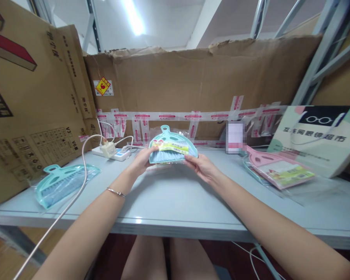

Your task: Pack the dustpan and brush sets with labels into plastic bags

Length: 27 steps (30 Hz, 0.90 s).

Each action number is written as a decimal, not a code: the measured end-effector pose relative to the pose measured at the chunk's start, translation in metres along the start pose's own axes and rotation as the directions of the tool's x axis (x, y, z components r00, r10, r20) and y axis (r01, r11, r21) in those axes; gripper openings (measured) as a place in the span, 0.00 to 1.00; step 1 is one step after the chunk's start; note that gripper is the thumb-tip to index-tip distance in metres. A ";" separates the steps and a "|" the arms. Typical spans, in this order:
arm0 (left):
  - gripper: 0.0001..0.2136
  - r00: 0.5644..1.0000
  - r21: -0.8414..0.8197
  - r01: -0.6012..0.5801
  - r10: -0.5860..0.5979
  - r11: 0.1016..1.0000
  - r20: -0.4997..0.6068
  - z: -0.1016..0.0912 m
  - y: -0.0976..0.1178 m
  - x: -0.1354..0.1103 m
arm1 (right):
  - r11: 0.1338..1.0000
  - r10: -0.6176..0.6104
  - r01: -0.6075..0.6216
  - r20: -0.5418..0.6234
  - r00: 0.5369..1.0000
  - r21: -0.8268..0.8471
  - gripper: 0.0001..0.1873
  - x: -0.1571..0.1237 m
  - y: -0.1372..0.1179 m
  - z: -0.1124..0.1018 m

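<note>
A light-blue dustpan and brush set point(170, 149) in clear wrapping, with a yellow-green label, is held up over the middle of the table. My left hand point(142, 160) grips its left edge, thumb in front. At the lower right edge, my right hand point(200, 165) pinches it between thumb and fingers. The pan's looped handle points upward. Another light-blue dustpan set point(65, 182) in plastic lies on the table to the left. On the right, a pink dustpan set point(280, 167) with a label rests partly over a bluish one in wrapping.
A white cable point(83, 173) runs across the table's left side from a power strip point(119, 154). Cardboard point(192, 81) walls the back, and a big carton point(32, 116) stands at left. A paper bag point(312, 140) and a small blurred upright item point(235, 136) stand at right.
</note>
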State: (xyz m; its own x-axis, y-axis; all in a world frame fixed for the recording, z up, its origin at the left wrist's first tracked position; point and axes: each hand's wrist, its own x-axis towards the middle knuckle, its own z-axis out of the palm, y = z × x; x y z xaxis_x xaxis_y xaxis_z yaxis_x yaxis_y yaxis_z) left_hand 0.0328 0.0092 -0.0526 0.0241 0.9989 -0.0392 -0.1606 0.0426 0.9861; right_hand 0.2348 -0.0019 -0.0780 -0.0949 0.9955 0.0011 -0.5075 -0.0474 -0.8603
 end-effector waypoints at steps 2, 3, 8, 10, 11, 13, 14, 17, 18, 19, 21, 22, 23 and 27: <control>0.16 0.985 0.003 -0.009 0.008 1.000 0.170 -0.002 0.003 -0.004 | 1.000 0.001 0.001 -0.075 0.997 0.023 0.06 0.003 0.002 -0.001; 0.18 0.962 0.003 -0.016 0.014 1.000 0.272 -0.003 0.004 -0.006 | 1.000 0.003 0.000 -0.110 0.994 0.026 0.05 0.005 0.003 -0.002; 0.21 0.904 0.031 -0.070 0.051 0.997 0.424 -0.011 0.003 -0.004 | 1.000 -0.023 0.021 -0.183 0.983 -0.011 0.08 0.006 0.003 -0.003; 0.17 0.932 0.039 -0.066 0.047 0.997 0.360 -0.011 0.000 -0.001 | 0.998 -0.048 0.040 -0.179 0.983 -0.045 0.09 0.003 0.002 -0.001; 0.16 0.946 0.027 -0.053 0.041 0.998 0.321 -0.010 -0.001 0.001 | 0.996 -0.059 0.047 -0.176 0.983 -0.070 0.10 0.002 0.002 0.000; 0.13 0.972 -0.025 -0.015 0.021 1.000 0.233 -0.007 -0.003 0.003 | 0.990 -0.078 0.056 -0.171 0.982 -0.132 0.12 0.000 0.003 0.002; 0.12 0.983 -0.055 0.004 0.007 0.998 0.184 -0.004 -0.003 0.003 | 0.985 -0.081 0.053 -0.168 0.982 -0.167 0.13 -0.001 0.003 0.003; 0.06 0.999 -0.113 0.038 -0.034 0.993 0.035 0.002 -0.001 0.001 | 0.964 -0.101 0.057 -0.156 0.983 -0.261 0.17 -0.001 0.004 0.002; 0.04 0.999 -0.127 0.041 -0.042 0.991 -0.009 0.003 0.001 0.001 | 0.958 -0.120 0.076 -0.148 0.982 -0.276 0.17 -0.001 0.003 0.002; 0.03 0.998 -0.142 0.037 -0.045 0.989 -0.049 0.003 0.003 0.001 | 0.956 -0.144 0.102 -0.139 0.980 -0.275 0.17 0.000 0.002 0.000; 0.03 0.993 -0.178 0.019 -0.039 0.984 -0.114 0.002 0.007 0.001 | 0.958 -0.191 0.160 -0.115 0.975 -0.236 0.21 0.001 -0.001 -0.002; 0.03 0.990 -0.194 0.006 -0.033 0.981 -0.136 0.001 0.008 0.001 | 0.958 -0.209 0.184 -0.095 0.973 -0.220 0.23 0.002 -0.003 -0.004; 0.02 0.989 -0.205 -0.004 -0.027 0.979 -0.148 0.000 0.009 0.002 | 0.953 -0.227 0.208 -0.065 0.972 -0.221 0.26 0.002 -0.005 -0.006; 0.02 0.989 -0.194 -0.002 -0.027 0.981 -0.148 -0.002 0.009 0.004 | 0.819 -0.369 0.430 0.226 0.902 -0.379 0.43 0.002 -0.006 -0.011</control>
State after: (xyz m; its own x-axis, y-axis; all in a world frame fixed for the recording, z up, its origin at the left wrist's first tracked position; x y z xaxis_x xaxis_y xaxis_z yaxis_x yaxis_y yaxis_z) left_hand 0.0290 0.0141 -0.0441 -0.1174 0.9891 -0.0892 -0.3486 0.0430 0.9363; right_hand 0.2465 0.0015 -0.0784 -0.0922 0.8964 0.4336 -0.1320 0.4207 -0.8976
